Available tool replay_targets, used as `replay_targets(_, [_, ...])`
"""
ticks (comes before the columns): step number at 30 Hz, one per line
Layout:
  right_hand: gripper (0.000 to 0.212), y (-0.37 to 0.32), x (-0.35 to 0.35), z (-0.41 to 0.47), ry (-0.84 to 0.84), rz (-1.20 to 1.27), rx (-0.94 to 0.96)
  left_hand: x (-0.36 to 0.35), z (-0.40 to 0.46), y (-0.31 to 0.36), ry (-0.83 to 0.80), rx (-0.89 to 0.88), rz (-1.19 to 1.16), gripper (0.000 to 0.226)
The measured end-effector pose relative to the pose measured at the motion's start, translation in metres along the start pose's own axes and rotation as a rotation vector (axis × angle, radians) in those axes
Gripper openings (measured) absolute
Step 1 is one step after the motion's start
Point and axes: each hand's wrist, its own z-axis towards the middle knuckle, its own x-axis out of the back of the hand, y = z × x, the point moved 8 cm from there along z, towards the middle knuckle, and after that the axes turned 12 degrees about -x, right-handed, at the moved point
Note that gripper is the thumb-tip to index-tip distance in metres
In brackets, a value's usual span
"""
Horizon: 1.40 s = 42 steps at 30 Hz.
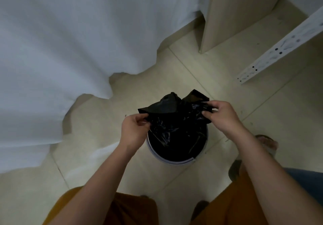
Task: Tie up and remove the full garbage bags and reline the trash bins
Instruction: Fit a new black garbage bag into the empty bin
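Left hand (133, 130): thumb and curled fingers pinching the near-left edge of the black garbage bag (176, 118), wrist bent, forearm reaching in from below. Right hand (222, 115): fingers curled, pinching a bunched fold of the same bag at its right side, knuckles up, forearm angled in from the lower right. Both hands level with each other, held apart, the plastic stretched and crumpled between them directly above the trash bin (172, 161)

Bag: upper corners sticking up past the hands on the far side of the bin, lower part hanging down into the bin's dark mouth. Whether the bag is full cannot be told

Bin: round, pale rim, standing on the tiled floor (97, 119), partly hidden by the bag and hands

Left of the bin: white curtain (70, 41) draping to the floor, near but apart. Beyond the bin to the right: beige cabinet panel (232, 15) and a white perforated rail (279, 50), well apart. Bare tile all round the bin; sandalled foot (267, 141) just right of it, orange shorts (136, 210) nearest the camera
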Motion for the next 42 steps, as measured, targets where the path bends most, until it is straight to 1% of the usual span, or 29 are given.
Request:
replay_targets(2, [0.028, -0.012, -0.001, 0.014, -0.043, -0.026, 0.03, -0.003, 0.012, 0.003, -0.03, -0.041, -0.003, 0.026])
replay_targets(4, [0.025, -0.022, -0.001, 0.024, -0.079, -0.081, 0.064, -0.008, 0.026, 0.009, -0.067, -0.084, 0.015, 0.017])
replay_targets(5, [0.022, -0.024, -0.002, 0.029, -0.116, -0.112, 0.08, -0.01, 0.034, 0.012, -0.081, -0.094, 0.03, 0.011])
replay_targets(6, [0.02, -0.026, -0.005, 0.033, -0.167, -0.141, 0.095, -0.011, 0.042, 0.015, -0.093, -0.103, 0.045, 0.01])
replay_targets(8, [0.015, -0.03, -0.013, 0.04, -0.266, -0.178, 0.132, -0.016, 0.056, 0.02, -0.135, -0.146, 0.094, 0.018])
replay_targets(10, [0.014, -0.034, -0.018, 0.046, -0.304, -0.157, 0.149, -0.019, 0.065, 0.022, -0.166, -0.183, 0.191, 0.023])
replay_targets(11, [0.018, -0.033, -0.02, 0.049, -0.308, -0.15, 0.139, -0.019, 0.067, 0.02, -0.165, -0.18, 0.227, 0.027])
replay_targets(12, [0.023, -0.031, -0.02, 0.05, -0.298, -0.181, 0.129, -0.019, 0.066, 0.017, -0.161, -0.163, 0.254, 0.032])
replay_targets(14, [0.032, -0.03, -0.015, 0.047, -0.225, -0.319, 0.142, -0.016, 0.058, 0.012, -0.149, -0.139, 0.312, 0.049])
replay_targets(16, [0.035, -0.032, -0.008, 0.039, -0.154, -0.391, 0.168, -0.013, 0.048, 0.011, -0.136, -0.147, 0.347, 0.059])
replay_targets(17, [0.034, -0.032, -0.005, 0.033, -0.147, -0.409, 0.173, -0.011, 0.043, 0.011, -0.129, -0.153, 0.351, 0.059])
replay_targets(18, [0.031, -0.03, -0.005, 0.029, -0.153, -0.454, 0.174, -0.009, 0.041, 0.01, -0.127, -0.163, 0.353, 0.053])
replay_targets(21, [0.02, -0.018, -0.008, 0.023, -0.219, -0.621, 0.142, -0.004, 0.041, 0.005, -0.149, -0.193, 0.388, 0.012])
replay_targets(22, [0.015, -0.014, -0.008, 0.023, -0.238, -0.662, 0.13, -0.005, 0.042, 0.003, -0.176, -0.193, 0.399, 0.01])
replay_targets(24, [0.007, -0.01, -0.004, 0.023, -0.254, -0.706, 0.123, -0.006, 0.044, 0.002, -0.241, -0.198, 0.394, 0.021])
replay_targets(25, [0.009, -0.008, -0.001, 0.021, -0.269, -0.7, 0.118, -0.006, 0.043, 0.003, -0.269, -0.204, 0.382, 0.03])
replay_targets(27, [0.025, -0.001, 0.004, 0.015, -0.336, -0.645, 0.09, -0.008, 0.04, 0.004, -0.331, -0.216, 0.36, 0.046])
replay_targets(28, [0.035, 0.003, 0.005, 0.011, -0.38, -0.614, 0.069, -0.009, 0.04, 0.004, -0.361, -0.222, 0.379, 0.047])
replay_targets(30, [0.054, 0.012, 0.006, 0.007, -0.446, -0.607, 0.044, -0.013, 0.041, -0.001, -0.404, -0.232, 0.48, 0.042])
replay_targets(33, [0.075, 0.024, 0.002, 0.014, -0.409, -0.756, 0.053, -0.024, 0.041, -0.01, -0.493, -0.27, 0.685, 0.037])
replay_targets(34, [0.079, 0.027, 0.0, 0.016, -0.392, -0.83, 0.056, -0.028, 0.041, -0.013, -0.524, -0.282, 0.717, 0.039])
replay_targets(36, [0.085, 0.031, 0.0, 0.017, -0.386, -0.912, 0.041, -0.03, 0.041, -0.017, -0.54, -0.262, 0.739, 0.052])
replay_targets(37, [0.088, 0.032, 0.002, 0.017, -0.394, -0.888, 0.025, -0.028, 0.042, -0.016, -0.512, -0.247, 0.728, 0.057])
replay_targets(39, [0.097, 0.025, 0.009, 0.014, -0.408, -0.76, 0.029, -0.02, 0.044, -0.007, -0.401, -0.273, 0.668, 0.059])
replay_targets(41, [0.1, 0.011, 0.011, 0.009, -0.406, -0.602, 0.092, -0.011, 0.045, 0.008, -0.258, -0.361, 0.614, 0.052])
replay_targets(42, [0.096, 0.001, 0.011, 0.007, -0.379, -0.522, 0.148, -0.009, 0.043, 0.016, -0.195, -0.414, 0.595, 0.048])
